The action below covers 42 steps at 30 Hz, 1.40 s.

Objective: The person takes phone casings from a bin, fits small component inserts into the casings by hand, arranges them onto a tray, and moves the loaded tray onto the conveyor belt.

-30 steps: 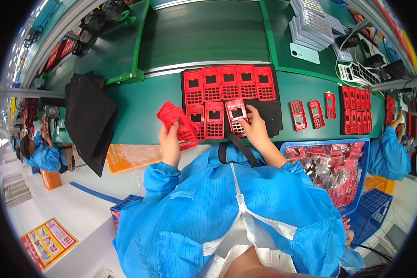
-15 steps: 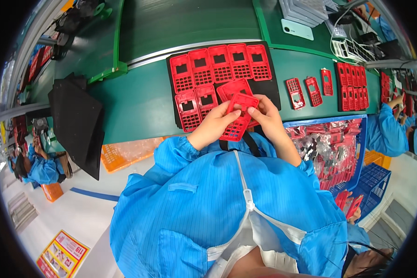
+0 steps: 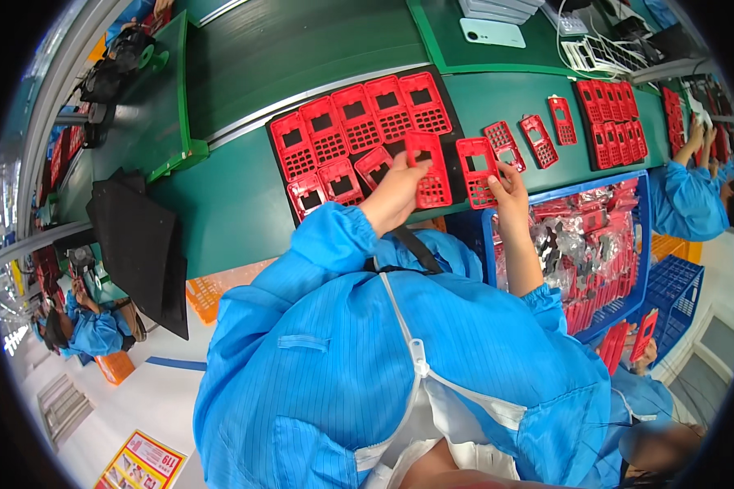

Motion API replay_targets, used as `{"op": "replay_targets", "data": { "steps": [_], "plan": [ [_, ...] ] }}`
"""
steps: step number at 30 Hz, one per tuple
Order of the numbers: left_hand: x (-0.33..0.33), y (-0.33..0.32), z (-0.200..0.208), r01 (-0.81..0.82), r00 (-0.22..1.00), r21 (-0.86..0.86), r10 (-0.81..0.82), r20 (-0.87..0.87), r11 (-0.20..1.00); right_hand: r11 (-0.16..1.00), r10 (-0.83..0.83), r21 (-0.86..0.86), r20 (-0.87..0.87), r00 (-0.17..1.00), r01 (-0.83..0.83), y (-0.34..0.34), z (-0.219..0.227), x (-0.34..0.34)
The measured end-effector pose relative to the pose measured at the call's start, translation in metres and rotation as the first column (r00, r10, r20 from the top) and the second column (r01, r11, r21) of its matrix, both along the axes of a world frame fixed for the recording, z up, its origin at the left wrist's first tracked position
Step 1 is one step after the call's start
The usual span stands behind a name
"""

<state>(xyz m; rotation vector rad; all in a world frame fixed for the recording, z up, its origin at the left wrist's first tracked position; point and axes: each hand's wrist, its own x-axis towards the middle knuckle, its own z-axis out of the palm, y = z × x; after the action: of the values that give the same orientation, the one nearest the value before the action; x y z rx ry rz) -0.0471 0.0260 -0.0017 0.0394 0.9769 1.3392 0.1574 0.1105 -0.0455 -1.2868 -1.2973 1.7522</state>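
My left hand (image 3: 394,196) is closed on the side of a red handset housing (image 3: 434,186), a plastic shell with a screen window and rows of key holes. In my right hand (image 3: 510,198) is another red housing (image 3: 474,167), pinched at its lower right edge. Both are raised near the front edge of a black foam mat (image 3: 457,147). On the mat, red housings (image 3: 355,114) lie in a far row and a nearer, shorter row. One housing (image 3: 373,166) in the nearer row lies tilted, partly behind my left hand.
Loose red housings (image 3: 538,140) lie right of the mat, before a block of stacked housings (image 3: 607,114). A blue crate (image 3: 646,244) of bagged red parts stands at my right. Black sheets (image 3: 139,244) hang over the bench at left. Co-workers sit on both sides.
My hands were together over the mat's front; now they are apart, each with a housing. The right hand has moved right. The whole view has also turned a little.
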Motion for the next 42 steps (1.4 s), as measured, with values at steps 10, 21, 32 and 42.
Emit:
{"op": "replay_targets", "data": {
  "steps": [10, 21, 32, 42],
  "plan": [
    [-0.009, -0.053, 0.008, 0.451, -0.195, -0.217, -0.142, -0.970, 0.866, 0.950, -0.072, 0.311, 0.153, 0.986, 0.022, 0.000, -0.024, 0.002],
    [-0.033, -0.077, 0.014, 0.517, -0.336, -0.357, -0.199, -0.920, 0.778, 0.556, 0.171, 0.546, 0.662, 0.729, -0.627, -0.015, 0.010, -0.002],
    [-0.037, -0.124, 0.008, 0.468, -0.261, -0.314, -0.210, -0.942, 0.826, 0.573, 0.351, 0.438, 0.632, 0.691, -0.692, -0.054, 0.023, -0.008],
    [-0.007, -0.154, 0.012, 0.503, 0.283, -0.150, -0.326, -0.902, 0.851, 0.881, 0.413, -0.267, 0.036, 0.910, -0.390, -0.098, 0.030, 0.005]
  ]
}}
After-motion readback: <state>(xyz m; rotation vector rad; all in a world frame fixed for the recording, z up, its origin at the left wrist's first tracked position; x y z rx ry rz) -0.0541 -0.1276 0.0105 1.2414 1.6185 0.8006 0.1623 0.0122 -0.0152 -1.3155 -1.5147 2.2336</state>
